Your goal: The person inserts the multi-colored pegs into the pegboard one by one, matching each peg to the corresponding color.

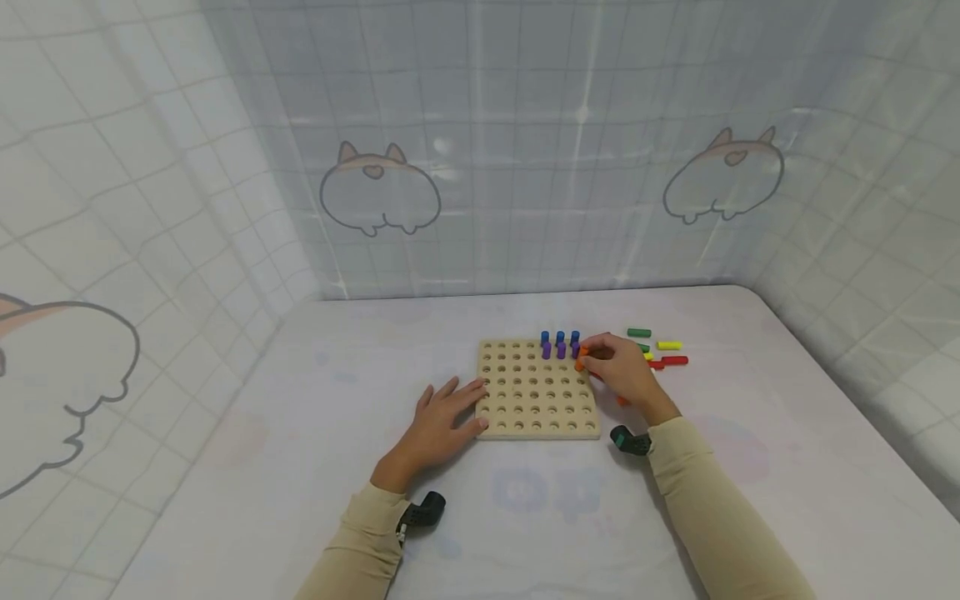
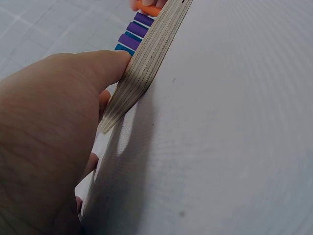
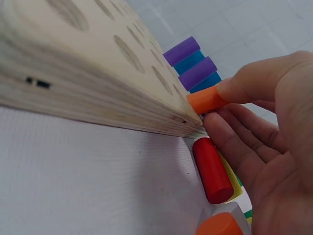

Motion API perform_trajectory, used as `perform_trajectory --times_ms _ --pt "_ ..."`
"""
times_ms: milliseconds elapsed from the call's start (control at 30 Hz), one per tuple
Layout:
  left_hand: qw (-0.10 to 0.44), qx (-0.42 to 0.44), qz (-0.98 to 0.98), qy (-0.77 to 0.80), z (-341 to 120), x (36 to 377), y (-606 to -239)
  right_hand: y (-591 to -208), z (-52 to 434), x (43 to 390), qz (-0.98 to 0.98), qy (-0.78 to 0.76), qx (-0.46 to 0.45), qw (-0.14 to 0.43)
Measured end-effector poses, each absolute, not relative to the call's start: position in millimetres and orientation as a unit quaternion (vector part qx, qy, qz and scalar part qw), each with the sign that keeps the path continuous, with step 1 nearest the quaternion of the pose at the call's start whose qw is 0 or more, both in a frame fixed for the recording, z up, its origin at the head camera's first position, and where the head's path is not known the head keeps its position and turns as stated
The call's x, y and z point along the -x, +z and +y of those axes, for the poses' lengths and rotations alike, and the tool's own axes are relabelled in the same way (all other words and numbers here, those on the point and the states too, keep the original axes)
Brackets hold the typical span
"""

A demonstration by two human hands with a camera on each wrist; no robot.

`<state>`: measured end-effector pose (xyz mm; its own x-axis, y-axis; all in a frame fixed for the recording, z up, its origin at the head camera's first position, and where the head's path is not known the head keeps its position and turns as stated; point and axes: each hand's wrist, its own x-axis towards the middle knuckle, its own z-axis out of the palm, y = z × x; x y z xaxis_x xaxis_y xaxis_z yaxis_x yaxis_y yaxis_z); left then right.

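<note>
Your wooden pegboard (image 1: 536,389) lies flat on the white table (image 1: 525,517), and your left hand (image 1: 438,425) rests flat-fingered against its left edge, likely to steady it. Your right hand (image 1: 622,371) pinches an orange peg (image 3: 205,99) at the board's far right corner, beside the purple pegs (image 1: 560,350) already standing.

Orange peg (image 1: 581,358), purple pegs (image 1: 553,350), pale wooden board (image 1: 525,400).
</note>
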<state>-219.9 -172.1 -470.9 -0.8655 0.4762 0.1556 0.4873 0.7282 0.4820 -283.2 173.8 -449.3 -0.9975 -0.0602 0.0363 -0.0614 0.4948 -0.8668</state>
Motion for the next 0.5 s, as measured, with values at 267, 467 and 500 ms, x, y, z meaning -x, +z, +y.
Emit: perform_trajectory --times_ms 267,467,500 --pt "0.011 0.261 -0.928 -0.264 -171.8 217.8 -468.9 -446.3 174.9 280.3 -0.869 0.493 -0.052 0.003" --pt "0.015 0.262 -0.927 -0.266 -170.8 215.7 -465.3 -446.4 175.0 279.4 -0.864 0.500 -0.063 0.004" --pt "0.017 0.263 -0.928 -0.265 -170.8 215.6 -465.2 -445.9 175.2 279.0 -0.863 0.500 -0.066 0.003"
